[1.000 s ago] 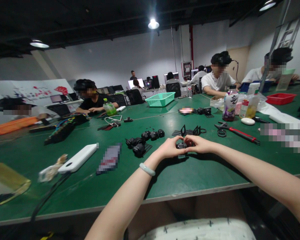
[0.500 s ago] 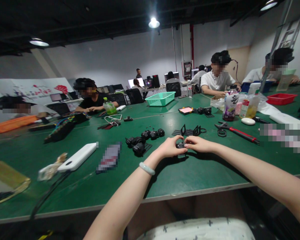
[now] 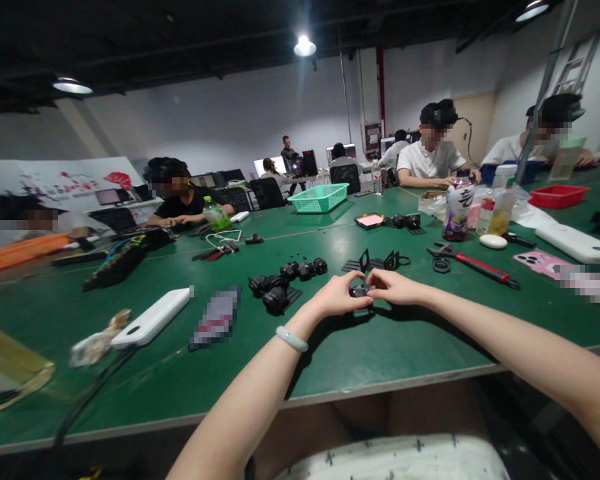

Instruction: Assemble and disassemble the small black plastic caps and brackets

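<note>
A small black part [image 3: 361, 291] sits between my two hands just above the green table [image 3: 380, 353]. The fingers and thumb of my left hand [image 3: 337, 293] curve around it from the left. From the right, my right hand [image 3: 394, 288] pinches its edge with bent fingers; the fingertips partly cover the part. Left of the hands lie several black knobby fittings [image 3: 276, 300], some on a slotted plate. Just beyond my fingers are black slotted brackets [image 3: 380, 261] with upright tabs.
An adjustable wrench [image 3: 473, 264] with red-and-black handles and a black ring [image 3: 441, 265] lie to the right. Drink bottles [image 3: 459, 207] stand behind them. A white power bank [image 3: 153, 319] lies left, a green basket [image 3: 320, 200] farther back. Other people sit around the table.
The camera view has shifted slightly, so the table things sit a little farther left. Both my hands stay around the black part, with hardly any finger movement visible.
</note>
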